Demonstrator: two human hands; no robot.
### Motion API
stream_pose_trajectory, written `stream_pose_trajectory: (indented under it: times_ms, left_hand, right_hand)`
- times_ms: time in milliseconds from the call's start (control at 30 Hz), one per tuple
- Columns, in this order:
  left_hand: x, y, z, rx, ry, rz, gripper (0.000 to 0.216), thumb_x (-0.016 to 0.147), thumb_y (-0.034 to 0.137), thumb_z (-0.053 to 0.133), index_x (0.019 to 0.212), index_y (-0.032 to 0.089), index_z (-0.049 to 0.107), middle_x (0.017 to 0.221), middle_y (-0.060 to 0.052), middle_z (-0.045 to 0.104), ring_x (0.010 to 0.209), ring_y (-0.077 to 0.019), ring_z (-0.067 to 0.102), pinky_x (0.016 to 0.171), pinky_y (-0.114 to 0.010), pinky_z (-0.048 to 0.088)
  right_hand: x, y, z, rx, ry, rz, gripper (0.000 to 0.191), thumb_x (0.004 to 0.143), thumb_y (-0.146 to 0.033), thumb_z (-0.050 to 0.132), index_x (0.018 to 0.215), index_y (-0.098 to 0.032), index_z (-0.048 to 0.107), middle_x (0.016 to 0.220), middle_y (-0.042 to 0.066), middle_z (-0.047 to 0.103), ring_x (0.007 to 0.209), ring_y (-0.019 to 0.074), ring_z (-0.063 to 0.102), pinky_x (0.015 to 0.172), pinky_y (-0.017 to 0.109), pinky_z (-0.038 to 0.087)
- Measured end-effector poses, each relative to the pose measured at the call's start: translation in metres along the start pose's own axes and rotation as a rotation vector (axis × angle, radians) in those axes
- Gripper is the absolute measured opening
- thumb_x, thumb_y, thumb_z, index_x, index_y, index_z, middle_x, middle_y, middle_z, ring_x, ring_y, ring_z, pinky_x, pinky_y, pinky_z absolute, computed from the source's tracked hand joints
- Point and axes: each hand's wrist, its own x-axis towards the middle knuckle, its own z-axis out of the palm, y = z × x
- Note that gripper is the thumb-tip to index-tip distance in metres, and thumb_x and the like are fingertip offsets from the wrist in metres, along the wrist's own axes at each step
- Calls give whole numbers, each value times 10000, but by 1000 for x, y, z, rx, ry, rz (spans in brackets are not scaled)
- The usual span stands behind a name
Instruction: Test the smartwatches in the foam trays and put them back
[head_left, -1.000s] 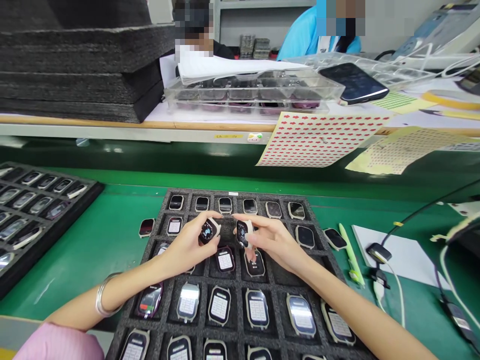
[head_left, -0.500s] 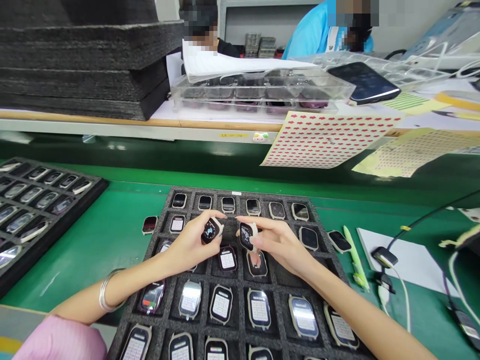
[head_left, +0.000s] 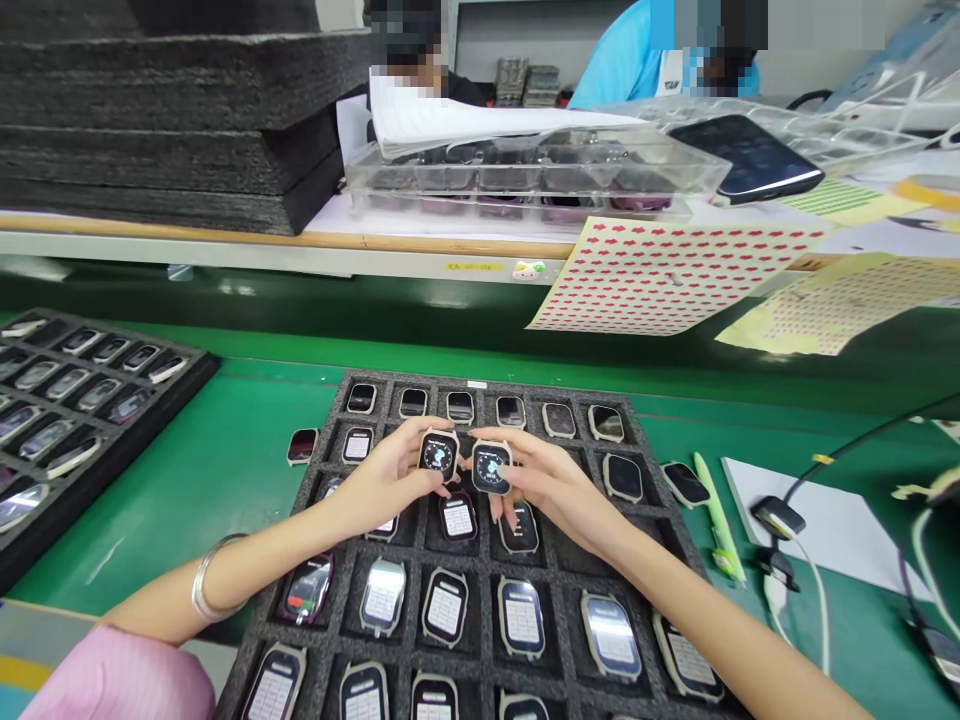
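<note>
Near rows of the foam tray (head_left: 564,548): seated watches (head_left: 446,607), screens lit. Over the tray's far-middle, my left hand (head_left: 382,480) has fingers clamped on the left watch (head_left: 439,453). My right hand (head_left: 551,485) is clamped on the right watch (head_left: 491,466), just beside it, both faces up. Green pen (head_left: 718,515) lies right of the tray. Second tray (head_left: 75,400) far left, red sticker sheet (head_left: 667,270) farther back.
</note>
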Motion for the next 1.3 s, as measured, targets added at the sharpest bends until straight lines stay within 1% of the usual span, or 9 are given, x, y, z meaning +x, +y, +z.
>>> stream_pose_trajectory:
  times_ms: [200,567,700,800,933,1000,1067,1200,1300]
  left_hand:
    - [-1,3,1,-54,-19,-7,409,784,111,542,1176,169,442,1027,-62,597,889,-190,647,797,-370,566]
    - [-1,1,0,-54,-44,-7,367,803,132,528,1156,181,444,1009,-60,591,893,-210,653,792,-391,562]
    - [0,0,0,-38,-48,-2,373,804,141,542,1159,190,439,1001,-46,576,867,-186,634,767,-349,546]
    - [1,-4,-1,87,-7,36,414,792,152,598,1174,202,445,942,-16,553,802,-151,587,728,-293,506]
    - [-1,-8,-2,302,76,88,390,813,191,598,1184,204,480,937,-17,547,755,-144,526,690,-274,464]
    - [-3,-7,-2,367,71,99,379,813,165,569,1182,203,492,929,-16,558,766,-152,523,684,-265,446]
    - [-4,-5,-1,404,56,118,381,804,143,560,1176,202,500,939,-17,575,810,-164,532,726,-266,438]
    - [-4,-3,0,432,92,155,381,804,142,560,1176,204,504,981,-26,586,855,-174,543,761,-270,436]
    - [-4,-3,2,418,100,150,391,821,171,562,1204,210,489,986,-30,582,870,-182,553,764,-274,449]
  right_hand:
    - [0,5,-4,-22,11,-4,424,852,-206,614,1269,-180,539,961,93,695,563,162,685,430,207,517]
    - [0,5,-2,-38,9,-34,439,859,-226,643,1284,-179,543,858,75,710,578,181,701,435,216,527]
    - [-1,4,-1,-39,4,-45,426,866,-219,637,1279,-183,539,909,86,710,611,183,705,451,218,535]
    - [-1,1,1,-26,5,-62,408,866,-225,641,1263,-197,555,980,90,697,658,179,701,484,233,553]
    - [-1,-2,1,-29,-10,-67,372,862,-229,655,1227,-192,592,782,42,704,622,166,682,506,240,550]
    - [-2,-2,-1,-56,-25,-55,366,865,-235,662,1221,-176,600,669,24,693,561,151,660,517,245,545]
    - [-3,-1,-2,-71,-24,-52,398,860,-259,677,1238,-166,592,636,17,684,528,146,646,518,254,541]
    - [-3,-3,-2,-61,-3,-75,487,814,-301,729,1265,-194,581,867,53,703,580,137,649,490,234,528]
    - [-2,-4,-2,-99,-3,-107,410,792,-288,753,1181,-216,647,1018,69,702,840,177,673,662,256,563]
